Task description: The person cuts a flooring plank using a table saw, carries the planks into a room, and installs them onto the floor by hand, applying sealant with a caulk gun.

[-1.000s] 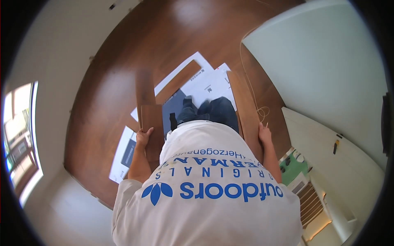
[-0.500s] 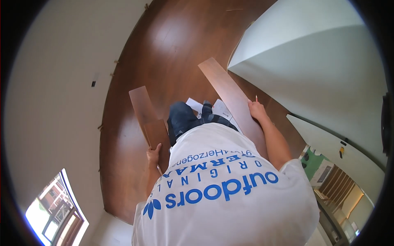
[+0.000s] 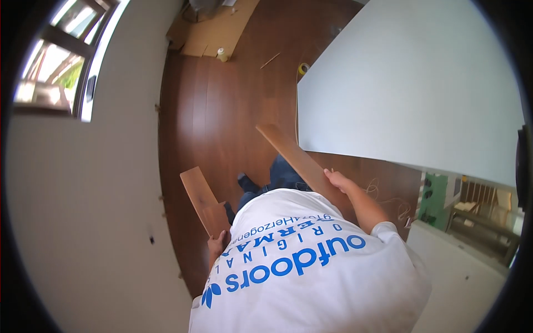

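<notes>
My left hand (image 3: 217,242) is closed around the near end of wood-look floor planks (image 3: 198,190). A shorter piece seems to overlap a longer one there, and both slant away from me at my left side. On the other side, my right hand (image 3: 337,180) grips the edge of a long brown floor plank (image 3: 300,158). This plank points forward and left, with its near end hidden behind my body. A small thin tip shows by the right fingers, too small to name here. Both planks are held above the brown wooden floor (image 3: 222,119).
A pale wall (image 3: 119,183) with a window (image 3: 61,61) runs along the left. A white wall block (image 3: 400,94) juts in at right. Ahead lie cardboard (image 3: 216,33), a small bottle (image 3: 222,54), a thin stick (image 3: 270,60) and a yellow tape roll (image 3: 303,68). Loose cord (image 3: 375,191) lies at right.
My body has moved forward along the floor, both hands still holding the planks. Papers by my feet have gone from view; the cardboard, bottle and tape roll have come into it.
</notes>
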Demonstrator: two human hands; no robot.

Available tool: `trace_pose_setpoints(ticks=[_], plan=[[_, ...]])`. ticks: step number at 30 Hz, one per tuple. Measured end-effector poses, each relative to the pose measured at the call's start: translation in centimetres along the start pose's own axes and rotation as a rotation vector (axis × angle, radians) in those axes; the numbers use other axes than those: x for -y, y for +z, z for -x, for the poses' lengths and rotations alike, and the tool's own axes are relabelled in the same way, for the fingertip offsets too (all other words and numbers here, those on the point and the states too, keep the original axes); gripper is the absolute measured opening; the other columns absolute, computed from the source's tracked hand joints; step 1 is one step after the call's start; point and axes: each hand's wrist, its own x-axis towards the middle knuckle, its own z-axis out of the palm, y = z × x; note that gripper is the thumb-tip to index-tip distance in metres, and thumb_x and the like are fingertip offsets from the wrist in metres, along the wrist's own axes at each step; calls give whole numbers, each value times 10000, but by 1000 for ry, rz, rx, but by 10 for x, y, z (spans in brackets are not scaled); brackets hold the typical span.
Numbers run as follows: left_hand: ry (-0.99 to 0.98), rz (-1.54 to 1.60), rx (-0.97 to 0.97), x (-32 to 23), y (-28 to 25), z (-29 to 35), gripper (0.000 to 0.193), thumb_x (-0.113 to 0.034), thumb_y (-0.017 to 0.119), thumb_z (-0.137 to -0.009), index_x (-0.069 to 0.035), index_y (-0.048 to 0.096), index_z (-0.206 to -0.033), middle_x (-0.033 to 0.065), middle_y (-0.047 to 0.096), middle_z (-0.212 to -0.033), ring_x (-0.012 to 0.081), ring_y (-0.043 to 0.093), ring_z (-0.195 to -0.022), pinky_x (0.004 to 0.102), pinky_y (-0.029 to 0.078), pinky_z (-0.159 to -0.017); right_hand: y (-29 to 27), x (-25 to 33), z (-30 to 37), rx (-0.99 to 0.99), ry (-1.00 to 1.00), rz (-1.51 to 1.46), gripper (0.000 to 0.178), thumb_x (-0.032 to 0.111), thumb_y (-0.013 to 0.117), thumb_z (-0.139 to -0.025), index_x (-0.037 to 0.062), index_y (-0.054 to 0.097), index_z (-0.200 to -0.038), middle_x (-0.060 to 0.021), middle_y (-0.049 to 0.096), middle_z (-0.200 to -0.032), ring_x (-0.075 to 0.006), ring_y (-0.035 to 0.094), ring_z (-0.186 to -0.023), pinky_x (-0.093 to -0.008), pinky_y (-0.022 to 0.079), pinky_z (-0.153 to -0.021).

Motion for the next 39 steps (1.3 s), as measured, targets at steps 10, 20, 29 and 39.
trace_pose_setpoints(ticks=[10,20,29,39], plan=[[271,-223,-60,-300,-170,-140,725,-441,903,-744,86,670,-1184,179,744,-1124,278,713,-1017,400,555,-926,-50,217,-132,43,138,-435,738,597,407,-1039,-27,543,-1410,-193,577,-1428,-294,530,-1328,-418,366,-1128],[287,274,309,-667,-181,-205,465,-223,855,-848,9,652,-1197,147,745,-1099,254,712,-945,383,576,-846,-176,384,-248,-17,102,-404,801,615,406,-1029,-82,528,-1404,-209,565,-1433,-332,535,-1309,-417,367,-1121],[434,231,162,-934,-171,-410,439,-135,866,-807,12,664,-1168,156,737,-1108,228,698,-945,334,571,-865,-274,587,-252,-64,149,-982,717,528,410,-1057,-54,445,-1475,-211,531,-1466,-307,538,-1308,-387,376,-1126],[527,-529,189,-1370,-178,-339,807,-470,858,-770,77,615,-1310,261,662,-1274,368,635,-1171,426,514,-1003,-406,665,-406,-43,303,-1278,624,491,393,-1072,-1,523,-1434,-181,629,-1350,-277,621,-1186,-406,429,-1070]])
